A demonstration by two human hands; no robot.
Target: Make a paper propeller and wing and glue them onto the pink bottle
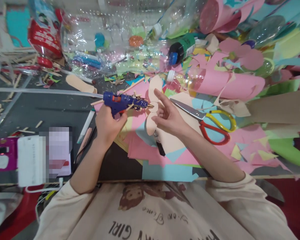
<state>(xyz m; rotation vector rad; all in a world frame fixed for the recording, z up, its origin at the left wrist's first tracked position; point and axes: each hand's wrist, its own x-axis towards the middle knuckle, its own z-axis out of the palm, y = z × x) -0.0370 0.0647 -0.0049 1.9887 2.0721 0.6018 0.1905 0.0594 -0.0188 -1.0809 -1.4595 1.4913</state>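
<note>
My left hand (108,125) is wrapped round the grip of a blue hot glue gun (125,101), which lies level with its nozzle pointing right. Bits of wood or dried scraps cling round the gun's front. A long clear glue stick (52,91) runs out of its back to the left. The nozzle tip meets the narrow middle of a cream paper cutout (155,86) with rounded lobes. My right hand (168,115) has its fingers at the right edge of this cutout, thumb on the lower lobe and index finger by the upper one. Fingertip contact is partly hidden.
Scissors (202,116) with yellow and red handles lie right of my right hand. A black-handled cutter (160,146) rests on pink and blue paper sheets. Plastic bottles (48,40) and paper scraps crowd the back. A phone (60,150) and a white power bank (30,160) sit left.
</note>
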